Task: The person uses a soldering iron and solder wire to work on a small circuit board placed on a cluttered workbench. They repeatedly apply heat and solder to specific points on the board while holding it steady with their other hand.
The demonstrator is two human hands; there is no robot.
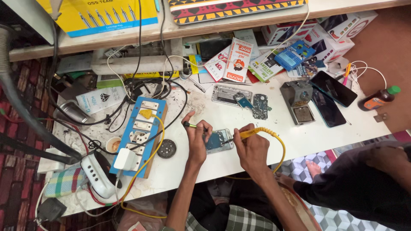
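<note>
- Working over an opened phone (pixel 218 140) that lies flat near the front edge of the white table (pixel 265 128), both hands meet at its 2 sides.
- Left hand (pixel 197 141) has its fingers closed around a thin green-and-black tool (pixel 195 125), with the palm resting at the phone's left end.
- Right hand (pixel 252 149) is clamped on a yellow-handled soldering iron (pixel 248 134); its tip points left onto the phone, and its yellow cable (pixel 280 143) loops off to the right.
- Left of the hands stands a blue power strip (pixel 141 132) with several plugs, and a round black disc (pixel 166 148) lies just beside it.
- Behind the phone lie another stripped phone frame (pixel 226 94) and a loose circuit board (pixel 260 106).
- 2 dark phones (pixel 332 96) rest at the right, near a brown bottle (pixel 379 98) with a green cap.
- Another person's bare foot (pixel 314 168) shows on the floor at the right.
</note>
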